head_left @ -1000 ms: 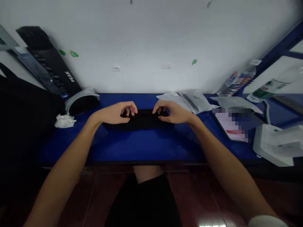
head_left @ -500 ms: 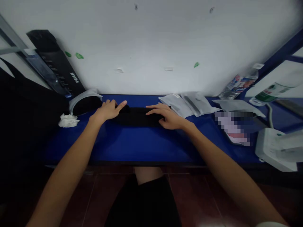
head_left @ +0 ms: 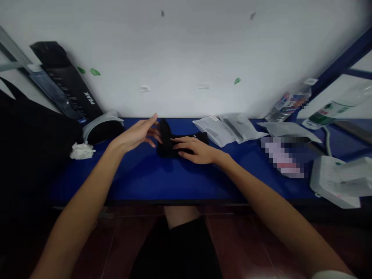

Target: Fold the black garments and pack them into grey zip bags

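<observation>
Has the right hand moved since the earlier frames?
Yes: the right hand has shifted left, away from the white plastic packet, further onto the black cloth.

Bare forearms (head_left: 78, 197), black shorts (head_left: 174, 252), one white sleeve (head_left: 334, 275).

The word "PEAK" (head_left: 89, 98) stands out in white capitals on a long black case (head_left: 65, 79) leaning against the wall at left, the only legible lettering in view. The labels on a clear plastic bottle (head_left: 283, 106) and a white bottle (head_left: 334, 108) are too small or pixelated to read, and pixelation also hides the printing on a flat packet (head_left: 281, 157).
</observation>
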{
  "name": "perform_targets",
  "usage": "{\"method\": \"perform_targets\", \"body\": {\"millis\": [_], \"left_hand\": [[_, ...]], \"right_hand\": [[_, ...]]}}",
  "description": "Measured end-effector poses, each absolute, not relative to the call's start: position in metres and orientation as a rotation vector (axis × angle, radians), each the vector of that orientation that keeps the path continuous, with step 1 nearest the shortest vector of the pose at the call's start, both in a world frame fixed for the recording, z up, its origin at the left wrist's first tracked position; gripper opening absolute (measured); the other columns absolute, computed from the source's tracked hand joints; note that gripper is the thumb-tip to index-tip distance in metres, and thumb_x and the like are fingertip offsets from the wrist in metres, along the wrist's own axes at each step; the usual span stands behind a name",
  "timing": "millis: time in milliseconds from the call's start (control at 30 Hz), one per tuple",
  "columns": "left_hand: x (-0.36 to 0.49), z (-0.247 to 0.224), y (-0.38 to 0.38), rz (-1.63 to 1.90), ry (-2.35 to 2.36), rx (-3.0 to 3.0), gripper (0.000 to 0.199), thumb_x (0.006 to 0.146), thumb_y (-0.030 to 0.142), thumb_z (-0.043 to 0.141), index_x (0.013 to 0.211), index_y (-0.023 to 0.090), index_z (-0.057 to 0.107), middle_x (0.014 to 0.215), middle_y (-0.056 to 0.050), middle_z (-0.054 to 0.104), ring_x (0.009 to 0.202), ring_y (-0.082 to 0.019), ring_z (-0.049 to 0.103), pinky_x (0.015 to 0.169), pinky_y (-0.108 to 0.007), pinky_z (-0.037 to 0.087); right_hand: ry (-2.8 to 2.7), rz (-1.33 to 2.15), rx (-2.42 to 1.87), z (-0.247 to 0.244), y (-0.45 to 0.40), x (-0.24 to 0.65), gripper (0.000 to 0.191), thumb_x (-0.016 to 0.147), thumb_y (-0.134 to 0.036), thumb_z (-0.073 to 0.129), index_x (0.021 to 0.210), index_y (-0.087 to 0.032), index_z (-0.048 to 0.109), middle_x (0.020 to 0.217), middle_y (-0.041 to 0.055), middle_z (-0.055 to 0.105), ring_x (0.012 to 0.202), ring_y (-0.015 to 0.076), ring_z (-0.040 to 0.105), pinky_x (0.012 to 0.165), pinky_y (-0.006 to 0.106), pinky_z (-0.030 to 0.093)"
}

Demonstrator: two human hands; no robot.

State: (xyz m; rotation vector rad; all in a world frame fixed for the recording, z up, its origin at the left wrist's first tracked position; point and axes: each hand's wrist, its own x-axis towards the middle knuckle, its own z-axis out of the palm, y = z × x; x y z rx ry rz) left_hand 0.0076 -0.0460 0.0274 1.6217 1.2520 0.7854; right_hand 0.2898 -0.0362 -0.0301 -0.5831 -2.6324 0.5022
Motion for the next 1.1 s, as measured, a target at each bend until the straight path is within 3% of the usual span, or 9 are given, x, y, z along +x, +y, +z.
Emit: {"method": "perform_targets", "body": {"millis": [100, 267, 367, 500, 733, 900, 1000, 1100], "left_hand": [[0.022, 0.018, -0.047, 0.696, 1.145, 1.783, 0.075, 0.102, 0.084, 0.044, 0.113, 0.019, 0.079, 0.111, -0.016, 0.082, 0.083, -0.023, 0.073, 0.06, -0.032, 0.053], [0.03, -0.005, -0.041, 0.622, 1.251, 2.24, 0.037, 0.095, 0.055, 0.07, 0.106, 0.023, 0.084, 0.092, -0.004, 0.08, 0.067, -0.016, 0.059, 0.064, -0.032, 0.046], [0.034, -0.01, -0.04, 0.615, 1.32, 2.266, 0.029, 0.094, 0.047, 0.069, 0.104, 0.024, 0.084, 0.085, -0.002, 0.077, 0.062, -0.015, 0.055, 0.063, -0.032, 0.041], [0.037, -0.01, -0.043, 0.636, 1.398, 2.281, 0.026, 0.092, 0.047, 0.072, 0.103, 0.024, 0.076, 0.085, -0.002, 0.073, 0.068, -0.017, 0.06, 0.067, -0.033, 0.044], [0.021, -0.018, -0.042, 0.633, 1.843, 2.102, 0.074, 0.078, 0.076, 0.081, 0.121, 0.024, 0.05, 0.088, -0.007, 0.07, 0.084, -0.031, 0.071, 0.074, -0.038, 0.049], [0.018, -0.009, -0.042, 0.64, 1.819, 1.95, 0.073, 0.082, 0.051, 0.084, 0.134, 0.024, 0.04, 0.087, -0.003, 0.066, 0.078, -0.029, 0.071, 0.07, -0.038, 0.052], [0.017, 0.003, -0.044, 0.864, 2.0, 1.929, 0.072, 0.076, 0.03, 0.086, 0.132, 0.026, 0.042, 0.09, -0.002, 0.062, 0.083, -0.031, 0.071, 0.073, -0.041, 0.054], [0.019, 0.007, -0.045, 1.055, 1.987, 1.959, 0.068, 0.073, 0.021, 0.086, 0.128, 0.027, 0.045, 0.094, -0.002, 0.06, 0.091, -0.03, 0.07, 0.079, -0.042, 0.055]], "right_hand": [[-2.644, 0.505, -0.583, -0.03, -0.034, 0.289, 0.03, 0.098, -0.017, 0.056, 0.118, -0.021, 0.079, 0.127, 0.0127, 0.079, 0.121, 0.03, 0.072, 0.111, 0.049, 0.054], [-2.32, 0.363, -0.865, -0.026, -0.029, 0.297, 0.028, 0.084, -0.006, 0.053, 0.085, -0.024, 0.074, 0.1, 0.0064, 0.081, 0.099, 0.0271, 0.073, 0.099, 0.044, 0.054], [-2.186, 0.342, -0.835, -0.022, -0.029, 0.302, 0.028, 0.091, -0.012, 0.051, 0.095, -0.025, 0.075, 0.111, 0.0079, 0.08, 0.11, 0.0284, 0.072, 0.104, 0.046, 0.052], [-2.426, 0.362, -0.702, -0.024, -0.03, 0.3, 0.023, 0.101, -0.029, 0.059, 0.113, -0.025, 0.078, 0.133, 0.0111, 0.075, 0.124, 0.0309, 0.069, 0.111, 0.053, 0.047], [-2.511, 0.354, -0.833, -0.033, -0.027, 0.297, 0.027, 0.105, -0.035, 0.062, 0.122, -0.026, 0.081, 0.14, 0.0118, 0.074, 0.13, 0.0337, 0.067, 0.115, 0.059, 0.045], [-2.559, 0.446, -0.731, -0.033, -0.028, 0.3, 0.038, 0.107, -0.04, 0.063, 0.141, -0.029, 0.075, 0.156, 0.0107, 0.067, 0.141, 0.034, 0.062, 0.12, 0.061, 0.04], [-2.529, 0.418, -0.729, -0.034, -0.026, 0.302, 0.034, 0.105, -0.039, 0.065, 0.134, -0.028, 0.078, 0.15, 0.0103, 0.071, 0.137, 0.0336, 0.065, 0.119, 0.061, 0.04], [-2.552, 0.407, -0.69, -0.036, -0.026, 0.299, 0.03, 0.106, -0.04, 0.063, 0.127, -0.027, 0.08, 0.147, 0.0111, 0.072, 0.14, 0.0339, 0.063, 0.119, 0.06, 0.041]]}}
